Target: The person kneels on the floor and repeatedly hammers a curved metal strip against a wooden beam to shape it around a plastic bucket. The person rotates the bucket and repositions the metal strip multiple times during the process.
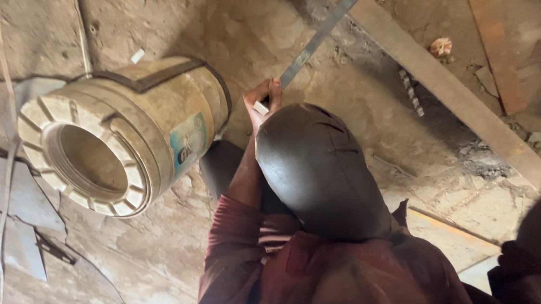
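My left hand [263, 99] was closed tight round the near end of a long flat metal strip [316, 42] angled up over the dirt floor [366, 102], just beside the tipped drum [122, 132]. My right hand was out of sight. I judged the strip could twist and slip, gripped so near its end

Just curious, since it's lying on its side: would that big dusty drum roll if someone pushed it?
Probably. The drum is round and lies on its side on the dirt floor, so a sideways push could roll it. The rough, uneven ground would likely stop it soon. Its open end looks hollow, so it may be lighter than its size suggests.
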